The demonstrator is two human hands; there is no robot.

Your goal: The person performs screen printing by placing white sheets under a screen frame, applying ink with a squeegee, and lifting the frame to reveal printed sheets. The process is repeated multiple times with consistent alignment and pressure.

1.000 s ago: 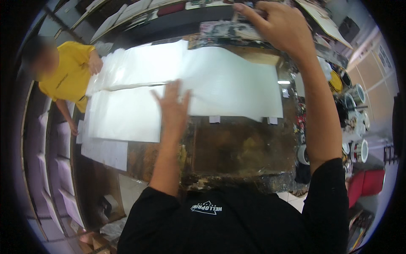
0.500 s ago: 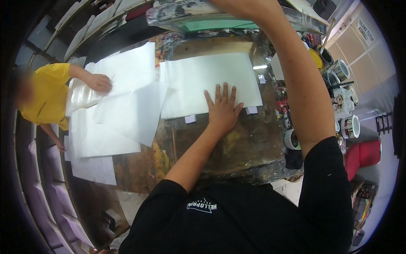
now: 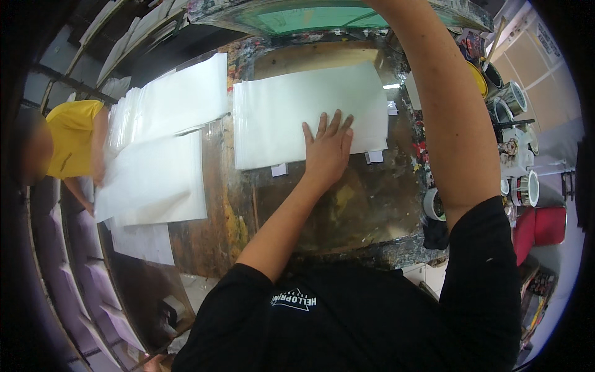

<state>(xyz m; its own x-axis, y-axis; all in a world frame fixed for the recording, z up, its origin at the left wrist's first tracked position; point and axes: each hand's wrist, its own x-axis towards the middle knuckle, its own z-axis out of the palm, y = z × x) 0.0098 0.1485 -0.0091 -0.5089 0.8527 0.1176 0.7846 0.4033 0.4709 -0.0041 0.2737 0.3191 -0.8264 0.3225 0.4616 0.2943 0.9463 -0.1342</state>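
Observation:
My left hand [image 3: 328,149] lies flat with fingers spread on the near edge of a white sheet [image 3: 285,111]. The sheet rests on a paint-stained wooden table [image 3: 353,204], with small white tape tabs [image 3: 279,169] at its near edge. My right forearm [image 3: 446,124] reaches up to a raised printing screen with green mesh [image 3: 310,15] at the top. The right hand itself is cut off by the frame's top edge.
Stacks of white sheets [image 3: 161,136] cover the table's left part, where a person in a yellow shirt [image 3: 71,136] touches them. Paint cans [image 3: 514,99] and a tape roll [image 3: 434,204] stand at the right. Shelves run along the left side.
My left hand has moved right from the left-hand sheets and now presses on the sheet under the screen. My right arm has stretched further up, out of view. The other person's arm reached onto the stacks.

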